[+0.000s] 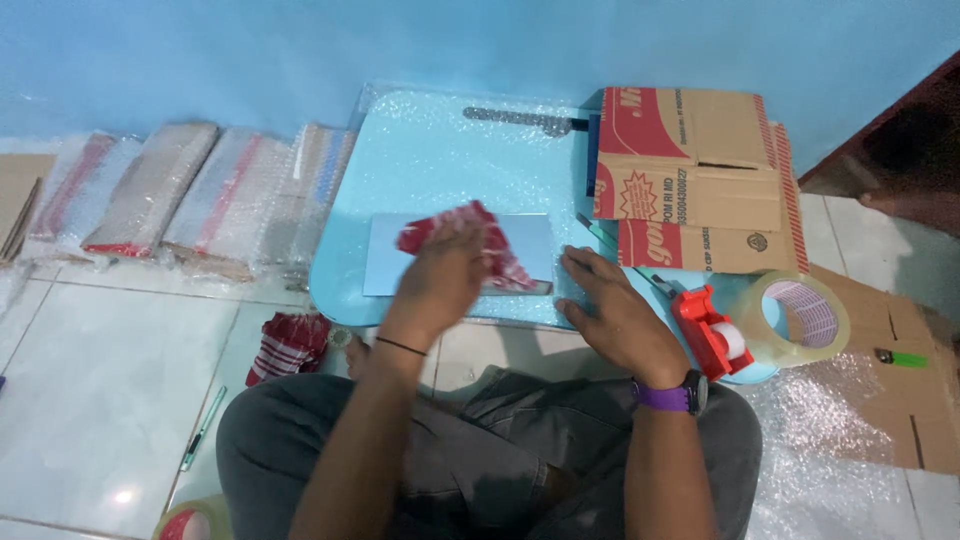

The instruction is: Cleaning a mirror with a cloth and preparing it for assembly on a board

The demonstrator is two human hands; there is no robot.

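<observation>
My left hand (440, 275) presses a red and white patterned cloth (497, 250) onto a pale blue rectangular sheet (385, 262) that lies on a light blue low table (450, 150) covered with bubble wrap. My right hand (615, 305) rests flat on the table at the sheet's right end, fingers spread, holding nothing. A purple-strapped watch is on the right wrist and a thin black band on the left.
A red tape dispenser with a clear tape roll (770, 320) sits at the table's right corner. Flattened cardboard boxes (690, 170) lie behind it. Bubble-wrapped packages (190, 190) line the wall at left. Another folded red cloth (288, 345), a pen (203, 428), and a green lighter (903, 358) lie on the floor.
</observation>
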